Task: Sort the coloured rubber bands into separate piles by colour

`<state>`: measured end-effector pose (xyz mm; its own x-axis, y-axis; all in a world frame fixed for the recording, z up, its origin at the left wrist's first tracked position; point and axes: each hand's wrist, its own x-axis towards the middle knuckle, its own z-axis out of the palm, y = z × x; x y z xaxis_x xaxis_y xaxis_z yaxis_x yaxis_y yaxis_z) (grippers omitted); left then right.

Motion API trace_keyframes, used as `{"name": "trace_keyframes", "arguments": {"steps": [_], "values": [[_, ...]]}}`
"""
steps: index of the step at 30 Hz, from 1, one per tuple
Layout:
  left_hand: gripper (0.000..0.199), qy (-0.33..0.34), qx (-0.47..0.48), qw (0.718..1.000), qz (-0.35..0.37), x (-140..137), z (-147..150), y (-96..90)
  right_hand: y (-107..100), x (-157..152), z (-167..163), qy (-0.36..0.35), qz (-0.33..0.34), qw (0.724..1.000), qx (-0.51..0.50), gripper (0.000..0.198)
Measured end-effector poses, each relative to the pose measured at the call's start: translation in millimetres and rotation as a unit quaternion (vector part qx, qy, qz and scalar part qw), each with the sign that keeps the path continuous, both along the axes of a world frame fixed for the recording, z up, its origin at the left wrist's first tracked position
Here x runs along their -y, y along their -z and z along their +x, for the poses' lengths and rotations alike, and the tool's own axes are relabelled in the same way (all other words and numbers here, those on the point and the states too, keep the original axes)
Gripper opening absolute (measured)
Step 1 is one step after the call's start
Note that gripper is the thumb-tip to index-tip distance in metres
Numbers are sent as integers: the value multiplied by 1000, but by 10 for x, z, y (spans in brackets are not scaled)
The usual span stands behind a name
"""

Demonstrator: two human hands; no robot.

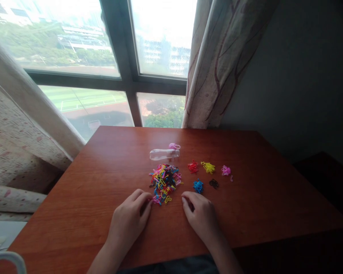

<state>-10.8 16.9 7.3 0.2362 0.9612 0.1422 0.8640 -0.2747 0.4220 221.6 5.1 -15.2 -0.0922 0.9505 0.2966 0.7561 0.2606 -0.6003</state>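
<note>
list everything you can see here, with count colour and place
mixed clip pile: 1, multicoloured, table centre
red clip pile: 1, red, right of the mixed clip pile
yellow clip pile: 1, yellow, right of red
pink clip pile: 1, pink, right of yellow
loose clip: 1, pink, beside pink pile
blue clip pile: 1, blue, nearer than red
black clip pile: 1, black, right of blue
bottle: 1, clear, lying beyond mixed pile
looped piece: 1, pink, by bottle's right end
table: 1, reddish brown, below everything
window: 1, dark-framed, behind table
curtains: 2, pale patterned, flanking window
wall: 1, dark grey, right
left hand: 1, bare, at mixed pile's near-left edge
right hand: 1, bare, nearer than blue pile
</note>
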Motion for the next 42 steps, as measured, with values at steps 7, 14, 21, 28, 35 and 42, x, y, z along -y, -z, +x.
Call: {"name": "trace_keyframes", "arguments": {"steps": [7,14,21,28,35,42], "values": [[16,8,73,997,-2,1,-7,12,4,-9,-2,1,-5,1000,0,18],[15,39,102,994,-13,-21,199,64,3,-3,-2,-2,-2,1000,-5,19],[15,35,139,990,5,-24,25,36,-9,-1,-25,-8,-8,1000,-9,18],[15,28,102,994,0,-22,22,57,-67,-6,-287,-58,-20,998,-23,16],[16,16,101,995,-2,-26,35,40,-90,-65,-394,-54,-12,998,-8,12],[16,17,95,995,0,-37,23,60,-109,-13,-322,-45,1,996,-83,13]]}}
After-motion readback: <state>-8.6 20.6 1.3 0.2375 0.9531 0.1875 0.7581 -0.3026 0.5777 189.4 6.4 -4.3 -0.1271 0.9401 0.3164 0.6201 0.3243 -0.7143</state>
